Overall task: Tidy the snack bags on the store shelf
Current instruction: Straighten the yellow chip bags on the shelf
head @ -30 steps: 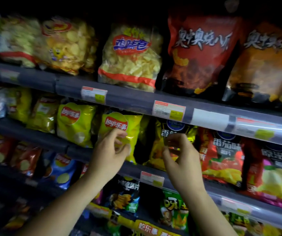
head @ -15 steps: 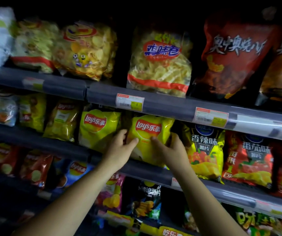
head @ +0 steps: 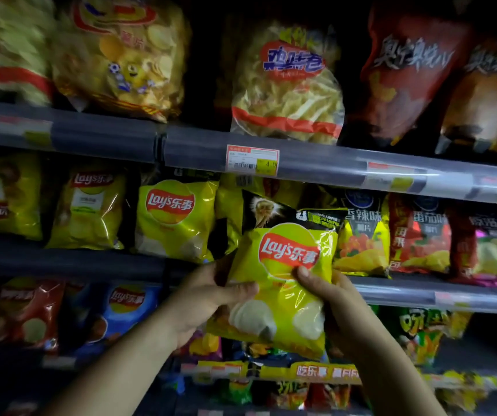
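since half a second ago the yellow lay's bag (head: 283, 283) has come off the middle shelf (head: 421, 291). then it stood upright on the shelf with my hands at its two sides. now it hangs in front of the shelf's rail, tipped a little, its lower half down over the bags of the shelf below. the whole rack also fills more of my view than it did.

from the left: a pale yellow bag (head: 91, 208) stands on the middle shelf, and just beside it a second lay's bag (head: 175, 217) in the same bright yellow, upright, where it was before. under them on the lower shelf sits a blue lay's bag (head: 121, 310).

my left hand (head: 208, 298) grips the held bag's left edge, thumb laid across the front, fingers hidden behind. the bag sits between my two hands, logo facing me. a black band (head: 271, 208) with a gold figure shows above its top; i cannot tell whether it is part of this bag or of one behind it. straight above, a price tag (head: 252, 160) sits on the upper rail.

my right hand (head: 340, 307) grips the bag's right side, thumb pressed on the front just under the red logo, fingers out of sight behind. to the right a spicy chip bag (head: 361, 235) stands on the middle shelf, close beside the held bag.
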### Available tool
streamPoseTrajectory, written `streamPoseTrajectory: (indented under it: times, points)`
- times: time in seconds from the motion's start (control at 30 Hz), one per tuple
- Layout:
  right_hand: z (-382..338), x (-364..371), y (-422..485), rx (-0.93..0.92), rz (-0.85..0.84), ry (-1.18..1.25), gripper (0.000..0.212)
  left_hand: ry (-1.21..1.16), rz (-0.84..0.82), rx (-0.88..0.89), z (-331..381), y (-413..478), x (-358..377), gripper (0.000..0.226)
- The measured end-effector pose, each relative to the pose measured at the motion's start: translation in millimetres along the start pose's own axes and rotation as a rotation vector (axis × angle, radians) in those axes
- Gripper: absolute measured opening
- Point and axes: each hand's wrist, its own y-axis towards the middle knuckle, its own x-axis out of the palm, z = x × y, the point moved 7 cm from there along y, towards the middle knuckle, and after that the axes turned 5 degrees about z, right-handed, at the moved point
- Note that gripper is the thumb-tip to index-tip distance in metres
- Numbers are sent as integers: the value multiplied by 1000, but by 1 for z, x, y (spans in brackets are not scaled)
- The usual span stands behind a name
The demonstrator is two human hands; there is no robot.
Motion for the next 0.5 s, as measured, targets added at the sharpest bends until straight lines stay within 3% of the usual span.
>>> streamPoseTrajectory:
  times: [0.13,0.23,0.3,0.4,0.5]
  points:
    - [12,5,-6,-14,8,-25,53,4,-38,-53,-9,-12,-13,49]
    - [15,7,-11,-37,-9,-45,42,8,-51,-41,-2,-15,-25,62]
    - [19,15,-16,-25,-67,-69,35,-54,61,56,12,-13,-33,56]
    - [27,26,-22,-8,-122,-149,50,-116,266,199,32,-15,-38,29]
    - [28,28,-22,-40,-81,-169,51,-71,293,243,34,-17,-37,30]
